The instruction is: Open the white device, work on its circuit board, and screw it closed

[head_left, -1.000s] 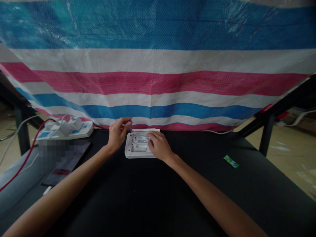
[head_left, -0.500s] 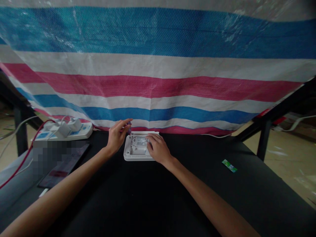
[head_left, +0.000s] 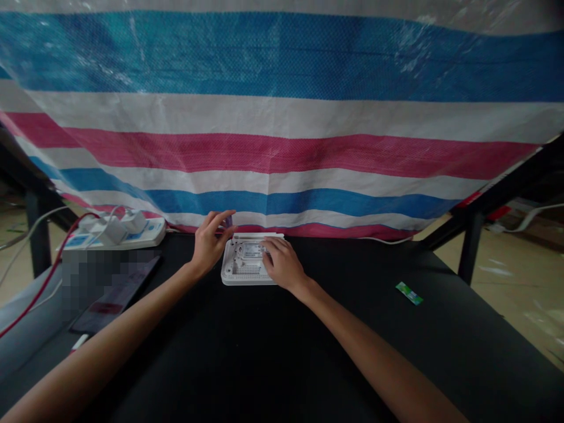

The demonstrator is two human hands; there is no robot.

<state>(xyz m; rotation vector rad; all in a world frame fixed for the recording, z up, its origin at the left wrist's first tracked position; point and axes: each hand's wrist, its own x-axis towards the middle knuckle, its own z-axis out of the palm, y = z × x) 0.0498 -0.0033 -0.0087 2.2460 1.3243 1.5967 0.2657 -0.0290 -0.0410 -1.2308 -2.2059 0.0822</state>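
A white flat device (head_left: 244,270) with a vented underside lies upside down on the black table (head_left: 308,352), near its far edge. My left hand (head_left: 209,242) pinches a small purple-handled screwdriver (head_left: 229,223) held upright at the device's far left corner. My right hand (head_left: 282,264) rests flat on the device's right half, its fingers spread over the label area.
A white power strip (head_left: 118,234) with plugs, a red cable and white cables sits at the far left. A dark flat item (head_left: 112,291) lies left of my arm. A small green packet (head_left: 409,292) lies to the right. A striped tarpaulin (head_left: 282,135) hangs behind.
The hands and the device stay almost in place. My left hand's fingers shift slightly on the screwdriver, and the view drifts a little.
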